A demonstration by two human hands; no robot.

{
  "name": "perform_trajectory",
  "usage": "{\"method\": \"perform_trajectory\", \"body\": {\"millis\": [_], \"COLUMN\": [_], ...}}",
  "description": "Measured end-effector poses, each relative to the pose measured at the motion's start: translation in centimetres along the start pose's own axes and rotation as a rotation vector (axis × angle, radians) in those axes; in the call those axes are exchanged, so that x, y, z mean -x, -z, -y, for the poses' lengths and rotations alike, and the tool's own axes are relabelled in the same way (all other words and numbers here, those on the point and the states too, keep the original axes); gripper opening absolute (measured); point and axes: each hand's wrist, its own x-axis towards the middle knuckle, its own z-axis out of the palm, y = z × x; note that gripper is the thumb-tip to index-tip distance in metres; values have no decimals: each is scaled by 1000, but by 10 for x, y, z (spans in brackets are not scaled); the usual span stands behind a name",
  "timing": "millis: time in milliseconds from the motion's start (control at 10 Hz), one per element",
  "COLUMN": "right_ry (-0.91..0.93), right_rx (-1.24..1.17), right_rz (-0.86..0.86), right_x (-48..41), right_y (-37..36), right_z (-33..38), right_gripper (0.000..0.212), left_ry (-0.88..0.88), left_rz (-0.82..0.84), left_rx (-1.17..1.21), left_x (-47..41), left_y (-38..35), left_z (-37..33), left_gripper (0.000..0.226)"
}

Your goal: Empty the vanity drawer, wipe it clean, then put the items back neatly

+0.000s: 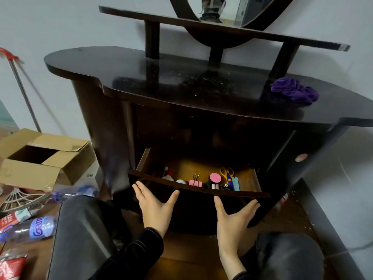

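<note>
The dark vanity's lower drawer (pixel 201 209) stands pulled out. Inside lie a pink binder clip (pixel 195 182), a round pink compact (pixel 215 178), yellow-handled scissors (pixel 227 175), pale blue sticks (pixel 235 183), white round items (pixel 180 181) and small dark pieces. My left hand (pixel 153 207) lies flat against the drawer front, fingers spread, fingertips near its top edge. My right hand (pixel 234 215) is spread on the front to the right. A crumpled purple cloth (pixel 293 91) sits on the vanity top at the right.
An open cardboard box (pixel 40 158) stands on the floor at left, with plastic bottles (pixel 30 229) and wrappers near it. A mop handle (pixel 24 93) leans on the wall. My knees in grey trousers flank the drawer. A mirror stands above the shelf.
</note>
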Motion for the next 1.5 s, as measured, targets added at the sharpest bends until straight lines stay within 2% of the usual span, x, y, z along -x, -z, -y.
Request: {"method": "perform_trajectory", "body": {"millis": [300, 500, 800, 900, 1100, 1200, 1300, 1400, 1500], "right_ry": [50, 80, 125, 118, -27, -118, -116, -53, 49], "right_rx": [-19, 53, 200, 241, 308, 444, 557, 592, 584], "right_rz": [-12, 7, -26, -7, 161, 282, 520, 652, 681], "right_x": [-54, -87, -91, -90, -100, -106, -109, -111, -101], "right_y": [-50, -71, -75, -73, -51, -34, -15, 0, 23], "right_z": [3, 9, 1, 5, 17, 29, 43, 66, 97], "right_gripper": [118, 115, 115, 116, 125, 119, 58, 39, 34], "left_ry": [-19, -5, -7, 6, 0, -117, -333, -496, -506], "left_rz": [-13, 2, 0, 17, 160, 240, 322, 467, 521], "left_rx": [-9, -28, -59, -86, -167, -307, -474, -576, -641], "left_x": [-63, -95, -98, -97, -87, -72, -60, -59, -45], "left_y": [-43, -63, -74, -73, -54, -43, -31, -12, 14], "left_z": [-8, -20, -5, -8, -12, -11, -21, -46, -50], "left_gripper": [125, 121, 117, 117, 107, 82, 36, 16, 17]}}
